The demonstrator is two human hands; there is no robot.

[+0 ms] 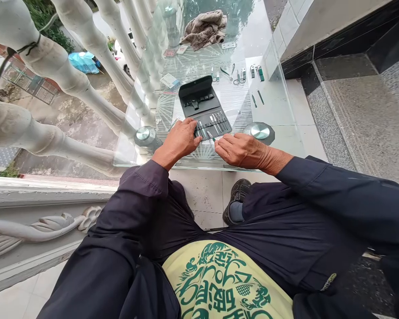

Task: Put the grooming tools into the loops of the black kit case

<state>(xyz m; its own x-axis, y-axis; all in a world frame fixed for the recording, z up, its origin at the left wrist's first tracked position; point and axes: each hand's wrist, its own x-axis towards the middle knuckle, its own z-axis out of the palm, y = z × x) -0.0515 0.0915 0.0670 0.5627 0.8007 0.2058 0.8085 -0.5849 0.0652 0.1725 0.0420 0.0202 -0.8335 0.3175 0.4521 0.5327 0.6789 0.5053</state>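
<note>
An unfolded dark manicure case (194, 88) lies on the glass table (279, 110). Several slim metal tools (217, 122) sit in loops across its lower half. My left hand (181, 139) grips the case's lower left edge, thumb near the bottom corner. At the lower edge, my right hand (241, 148) pinches a small manicure tool (210, 134) with a green handle; its tip points at the loops. Whether the tip is inside a loop I cannot tell. Beyond the case are nippers (228, 72), small scissors (236, 81), nail clippers (260, 73) and two thin tools (257, 98).
A crumpled brown cloth (204, 30) rests at the table's far end. A small card (169, 80) lies left of the case. White balusters (69, 71) line the left side, and stone steps (359, 106) rise on the right. Round metal supports (260, 131) show at the table's near corners.
</note>
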